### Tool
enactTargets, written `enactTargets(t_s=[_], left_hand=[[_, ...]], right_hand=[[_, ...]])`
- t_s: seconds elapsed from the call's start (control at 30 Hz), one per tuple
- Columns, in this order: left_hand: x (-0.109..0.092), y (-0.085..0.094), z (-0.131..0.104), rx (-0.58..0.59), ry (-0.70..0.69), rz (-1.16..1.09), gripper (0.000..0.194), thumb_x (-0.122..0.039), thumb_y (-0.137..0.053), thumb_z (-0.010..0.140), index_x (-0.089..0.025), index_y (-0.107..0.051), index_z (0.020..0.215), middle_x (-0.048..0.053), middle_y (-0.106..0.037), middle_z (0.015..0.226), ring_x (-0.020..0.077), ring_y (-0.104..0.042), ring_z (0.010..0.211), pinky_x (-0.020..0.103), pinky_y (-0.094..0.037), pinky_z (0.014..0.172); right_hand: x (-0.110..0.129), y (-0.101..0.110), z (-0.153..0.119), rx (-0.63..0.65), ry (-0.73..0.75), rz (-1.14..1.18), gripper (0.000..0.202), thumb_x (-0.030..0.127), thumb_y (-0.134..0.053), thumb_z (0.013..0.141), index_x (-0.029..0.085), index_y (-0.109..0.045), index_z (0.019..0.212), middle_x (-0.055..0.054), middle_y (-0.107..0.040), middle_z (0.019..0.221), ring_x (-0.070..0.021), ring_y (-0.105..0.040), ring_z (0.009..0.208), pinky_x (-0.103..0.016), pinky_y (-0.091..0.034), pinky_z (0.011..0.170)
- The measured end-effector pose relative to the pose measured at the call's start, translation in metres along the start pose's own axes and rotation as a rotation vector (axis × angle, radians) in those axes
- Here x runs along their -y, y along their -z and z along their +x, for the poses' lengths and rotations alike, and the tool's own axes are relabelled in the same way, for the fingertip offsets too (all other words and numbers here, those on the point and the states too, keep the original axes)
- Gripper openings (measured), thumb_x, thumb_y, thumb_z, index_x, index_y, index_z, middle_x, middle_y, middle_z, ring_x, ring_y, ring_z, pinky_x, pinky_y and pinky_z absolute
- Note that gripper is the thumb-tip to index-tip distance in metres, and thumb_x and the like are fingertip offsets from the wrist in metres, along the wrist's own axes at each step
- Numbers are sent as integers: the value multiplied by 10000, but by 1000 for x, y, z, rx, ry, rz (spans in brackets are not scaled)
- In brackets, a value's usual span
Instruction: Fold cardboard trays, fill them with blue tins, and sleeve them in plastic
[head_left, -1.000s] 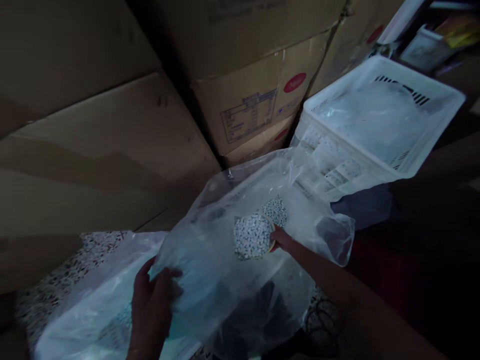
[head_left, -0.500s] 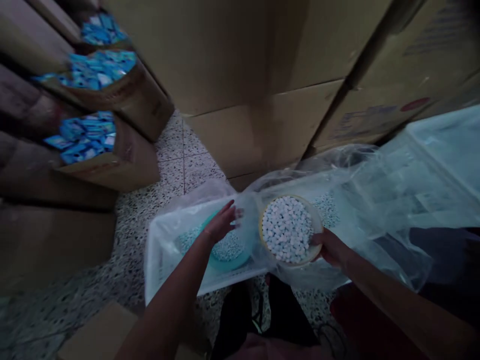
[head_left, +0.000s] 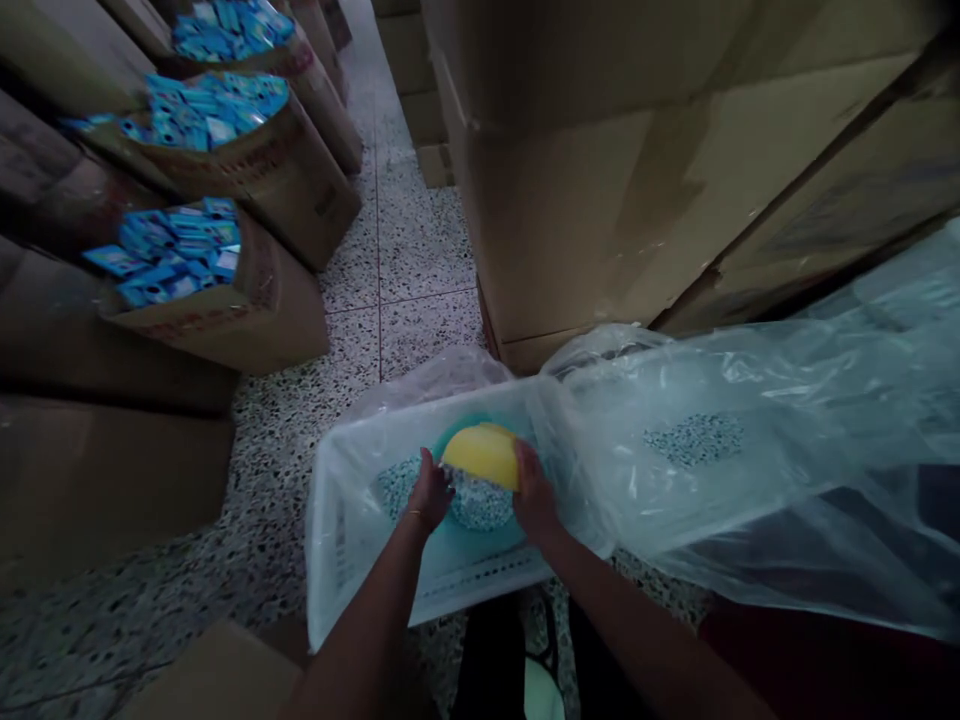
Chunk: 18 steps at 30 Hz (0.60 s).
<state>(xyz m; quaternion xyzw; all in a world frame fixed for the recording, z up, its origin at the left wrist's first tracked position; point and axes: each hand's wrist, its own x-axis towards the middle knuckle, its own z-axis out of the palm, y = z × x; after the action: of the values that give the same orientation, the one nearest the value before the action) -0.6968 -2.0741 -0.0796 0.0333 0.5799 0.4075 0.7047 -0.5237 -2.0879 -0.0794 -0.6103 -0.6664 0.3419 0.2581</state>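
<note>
A yellow bowl (head_left: 484, 452) is tipped over a teal basin, with small white pieces (head_left: 480, 503) at its lower edge and in the basin. My right hand (head_left: 534, 490) grips the bowl's right side. At its left edge is my left hand (head_left: 433, 492), thumb up and fingers curled by the rim; how firmly it touches is unclear. The teal basin (head_left: 499, 535) stands in a white plastic crate (head_left: 326, 520), where more small pieces (head_left: 397, 487) lie left of the basin.
A second crate lined with clear plastic (head_left: 630, 480) holds small pieces (head_left: 697, 440) on the right. Stacked cardboard boxes (head_left: 555, 240) rise behind. Open cartons (head_left: 277, 310) of blue packets (head_left: 180, 250) stand at the left on the speckled floor (head_left: 412, 250).
The full bowl has moved left from beside the teal basin and is now tipped over it in my right hand. My left hand has come down to the bowl's left edge. The view has shifted.
</note>
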Motion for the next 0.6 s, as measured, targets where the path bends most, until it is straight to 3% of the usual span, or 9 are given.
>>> enactTargets(t_s=[0.1,0.23,0.37,0.47,0.53,0.6], left_hand=[[29,8,29,2,-16,-142,637,-590,-179,801,-147,-528,1097,91,-633,1002,203,-556,977,320,-431,811],[46,18,37,-25,12,-281,629,-592,-236,786,-145,-497,1141,91,-647,981,222,-564,974,332,-448,807],[32,18,19,-77,67,-267,658,-593,-200,787,-122,-500,1135,109,-666,901,237,-573,963,346,-464,785],[13,6,1,-140,2,-207,649,-593,-195,788,-127,-530,1093,106,-671,858,238,-580,947,350,-471,773],[2,-8,-9,-183,-105,-91,628,-590,-214,789,-134,-552,1056,103,-668,866,235,-576,947,348,-470,774],[-5,-28,-18,-209,-205,40,555,-564,-294,787,-148,-564,1036,96,-654,931,223,-560,972,337,-453,801]], right_hand=[[-31,-33,2,101,100,-169,592,16,-311,754,262,-341,1292,-62,-348,1337,-233,-187,1285,-438,-390,935],[-49,-40,3,199,237,-247,446,101,-328,838,317,-450,1209,-1,-370,1336,-229,-93,1307,-444,-335,978],[-38,-21,8,191,379,-230,380,141,-353,847,321,-511,1142,17,-430,1290,-205,-105,1306,-436,-256,1030],[-15,-1,9,104,389,-190,377,143,-333,842,287,-502,1147,-2,-436,1280,-195,-137,1301,-423,-263,1028],[2,21,6,-7,347,-143,392,158,-329,833,261,-449,1192,-26,-413,1291,-204,-161,1295,-433,-263,1026],[15,57,0,-157,256,-79,461,190,-348,818,236,-326,1276,-57,-365,1318,-222,-206,1279,-440,-270,1019]])
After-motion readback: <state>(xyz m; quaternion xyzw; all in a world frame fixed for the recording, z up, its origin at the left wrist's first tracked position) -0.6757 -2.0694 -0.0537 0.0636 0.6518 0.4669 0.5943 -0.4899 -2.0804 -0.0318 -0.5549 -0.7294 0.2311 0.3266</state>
